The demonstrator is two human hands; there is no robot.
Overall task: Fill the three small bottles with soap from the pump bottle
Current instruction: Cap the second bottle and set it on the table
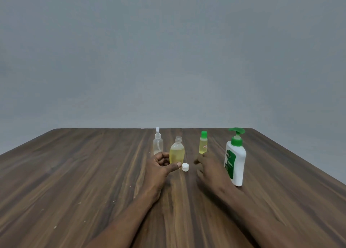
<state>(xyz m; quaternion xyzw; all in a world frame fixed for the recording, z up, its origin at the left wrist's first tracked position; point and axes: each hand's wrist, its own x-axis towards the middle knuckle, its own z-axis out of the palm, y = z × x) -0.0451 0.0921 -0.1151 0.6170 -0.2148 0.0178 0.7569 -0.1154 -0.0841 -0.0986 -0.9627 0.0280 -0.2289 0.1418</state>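
Observation:
An uncapped oval bottle with yellow soap stands upright on the wooden table. My left hand grips its lower part, thumb in front. Its white cap lies on the table just right of the thumb. My right hand hovers, blurred, with relaxed fingers a little right of the cap, holding nothing. Behind stand a clear spray bottle on the left and a small green-capped bottle with yellow liquid. The white pump bottle with a green pump stands at the right, beside my right wrist.
The table's far edge runs just behind the bottles, with a plain grey wall beyond. Bare wood spreads to the left and in front of my arms. Small white specks dot the wood at the left.

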